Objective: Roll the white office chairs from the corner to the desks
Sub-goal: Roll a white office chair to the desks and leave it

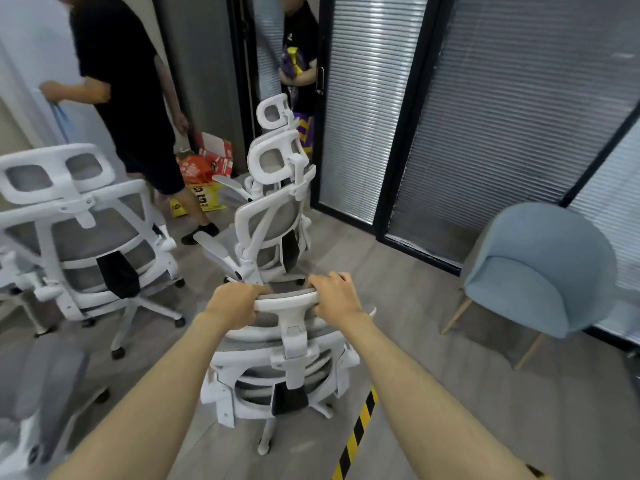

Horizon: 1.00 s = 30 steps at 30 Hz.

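A white office chair with grey mesh [289, 372] stands right in front of me, its back toward me. My left hand [235, 303] grips the left end of its headrest, and my right hand [334, 294] grips the right end. Just beyond it stands a second white chair [268, 220], with a third headrest [273, 110] showing behind that one. Another white chair [86, 237] stands to the left, and part of a grey seat [38, 389] shows at the lower left.
A person in black [121, 98] stands at the back left; another person [299, 53] stands in the doorway holding purple bags. Red and yellow boxes [204, 174] lie on the floor. A blue armchair [540, 271] sits at the right by glass walls with blinds. Yellow-black floor tape [356, 434] runs below.
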Available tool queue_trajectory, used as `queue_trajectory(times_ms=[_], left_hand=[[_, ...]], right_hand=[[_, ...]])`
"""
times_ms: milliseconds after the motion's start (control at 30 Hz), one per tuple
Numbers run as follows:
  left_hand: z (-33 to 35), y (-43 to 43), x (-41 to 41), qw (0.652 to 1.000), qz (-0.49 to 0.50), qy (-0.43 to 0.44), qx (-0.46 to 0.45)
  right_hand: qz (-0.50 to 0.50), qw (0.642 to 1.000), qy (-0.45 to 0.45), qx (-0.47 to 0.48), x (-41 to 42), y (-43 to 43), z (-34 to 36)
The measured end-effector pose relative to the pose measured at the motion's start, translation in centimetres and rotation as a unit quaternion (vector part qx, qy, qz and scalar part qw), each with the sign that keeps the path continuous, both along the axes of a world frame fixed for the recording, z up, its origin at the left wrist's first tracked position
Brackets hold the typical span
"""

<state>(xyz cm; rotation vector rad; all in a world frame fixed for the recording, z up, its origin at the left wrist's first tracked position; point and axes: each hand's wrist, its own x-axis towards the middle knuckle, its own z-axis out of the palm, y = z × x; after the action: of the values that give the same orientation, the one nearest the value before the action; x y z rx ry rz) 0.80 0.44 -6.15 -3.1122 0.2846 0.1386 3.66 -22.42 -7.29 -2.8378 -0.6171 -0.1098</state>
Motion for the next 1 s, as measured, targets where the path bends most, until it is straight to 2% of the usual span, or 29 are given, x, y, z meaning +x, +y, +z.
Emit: queue_trajectory(times_ms=[233,500,833,1000], left_hand=[[0.4,-3.9,-4.3,0.997,-0.07,0.001,0.016],[0.0,-12.0,-11.2,0.992,-0.129,-0.003,0.012],[-1.4,-23.7,-22.8,0.975,-0.213,-0.054,0.015],[-0.7,-30.2,-29.8,0.964,-0.26,-0.053,-0.006]], right_hand=[[-0.055,0.998,-0.033,0.01,-7.0,-4.7,-0.9],[-0.139,0.99,-0.032,0.0,-17.3,-12.5,-1.5],[-0.236,0.971,-0.041,-0.021,-34.0,-23.2,-1.6],[-0.293,0.954,-0.047,-0.035,-42.4,-28.6,-2.2]])
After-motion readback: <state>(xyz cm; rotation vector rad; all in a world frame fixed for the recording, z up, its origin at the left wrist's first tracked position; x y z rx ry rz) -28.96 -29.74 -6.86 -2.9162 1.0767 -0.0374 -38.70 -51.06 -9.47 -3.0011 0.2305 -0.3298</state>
